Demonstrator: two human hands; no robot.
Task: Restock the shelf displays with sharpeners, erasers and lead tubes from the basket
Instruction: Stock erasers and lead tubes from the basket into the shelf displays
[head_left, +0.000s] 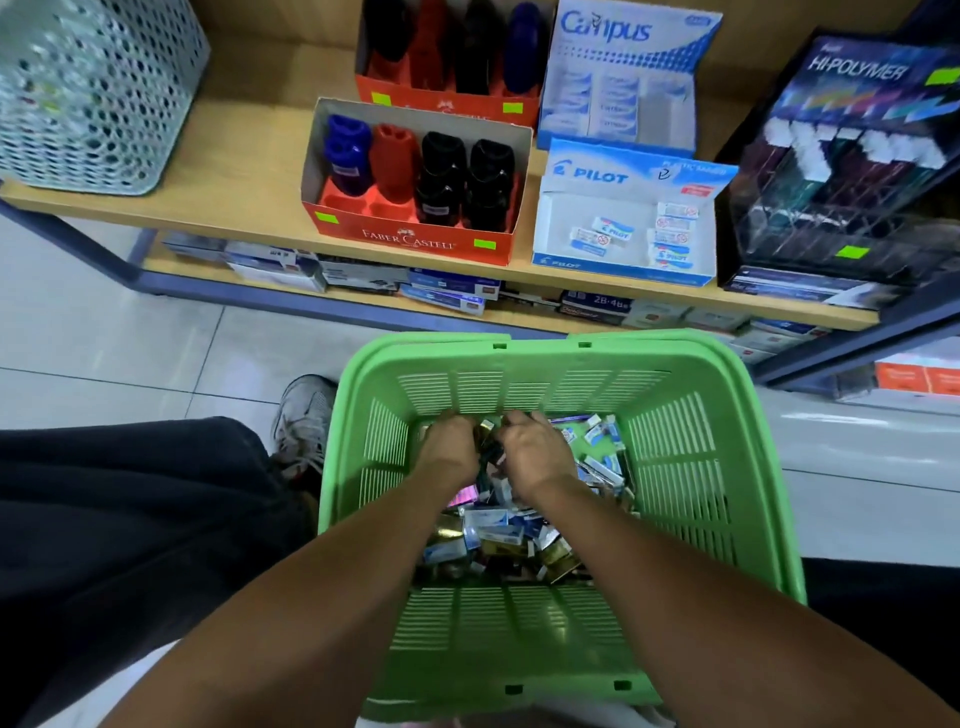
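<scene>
Basket: the green basket (675, 467) stood on the floor in front of the shelf (249, 208), its bottom covered with a jumble of small packets (498, 525).
Left hand: the left hand (449, 447) was down in the far end of the basket, knuckles up, fingers curled into the packets; whether its grip had closed on one I could not tell.
Right hand: the right hand (535, 449) was just beside it, fingers likewise curled down among the packets, the grip hidden from where I stood.
Sharpeners: a red Faber-Castell box (410, 239) sat at the shelf's front edge with blue, red and black sharpeners (441, 176) upright in it; a second red box (447, 101) stood behind.
Erasers: a Pilot box (623, 265) at the front edge held a few erasers (670, 239); a Campus box (623, 78) stood behind it.
Lead tubes: a dark Hi-Polymer display (841, 156) filled the shelf's right end.
Other: a pale perforated bin (88, 93) stood at the shelf's left end.
</scene>
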